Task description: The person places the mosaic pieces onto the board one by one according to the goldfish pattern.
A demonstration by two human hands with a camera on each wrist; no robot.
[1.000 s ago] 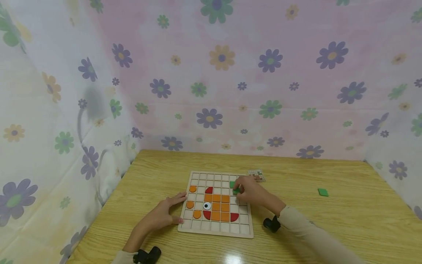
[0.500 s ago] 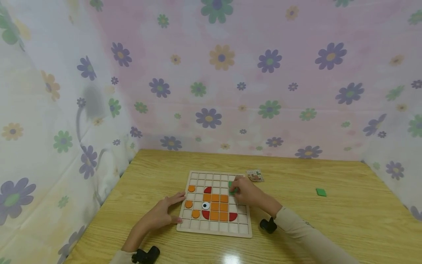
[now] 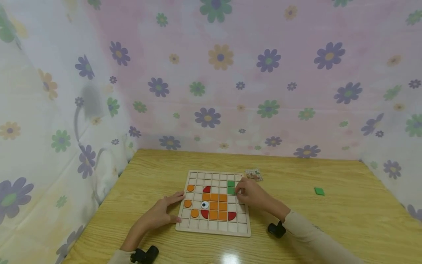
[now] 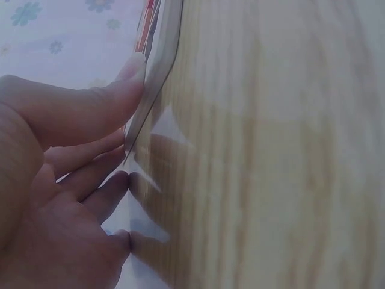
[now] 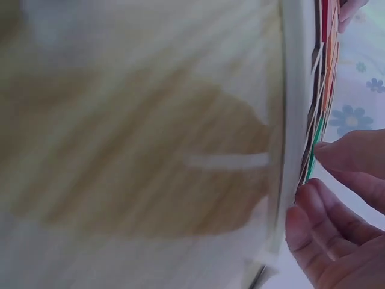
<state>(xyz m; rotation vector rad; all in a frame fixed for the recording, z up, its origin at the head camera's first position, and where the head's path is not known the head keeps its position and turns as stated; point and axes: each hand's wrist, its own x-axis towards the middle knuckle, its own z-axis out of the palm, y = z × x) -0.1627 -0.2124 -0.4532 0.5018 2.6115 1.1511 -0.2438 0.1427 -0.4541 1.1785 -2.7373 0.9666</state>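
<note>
A square wooden grid board (image 3: 213,231) lies on the table. My left hand (image 3: 156,215) rests along its left edge with fingers spread; in the left wrist view the thumb (image 4: 129,81) touches the rim. Two green square tiles sit one behind the other near the board's right side, the nearer green tile (image 3: 230,190) beside my right hand (image 3: 252,192). In the right wrist view, the right thumb (image 5: 349,150) is at the green tile's edge, apart from the fingers. Orange squares (image 3: 214,206), red quarter-round pieces (image 3: 232,216), orange discs (image 3: 190,188) and an eye disc (image 3: 204,205) fill other cells.
A loose green tile (image 3: 319,191) lies to the right on the wood-grain table (image 3: 290,176). Behind the board's far right corner is a small patterned card (image 3: 254,175). Flowered cloth (image 3: 217,91) stands behind and at both sides.
My right hand has drawn slightly right, off the nearer green tile, which now shows in its cell. The left hand stays at the board's edge.
</note>
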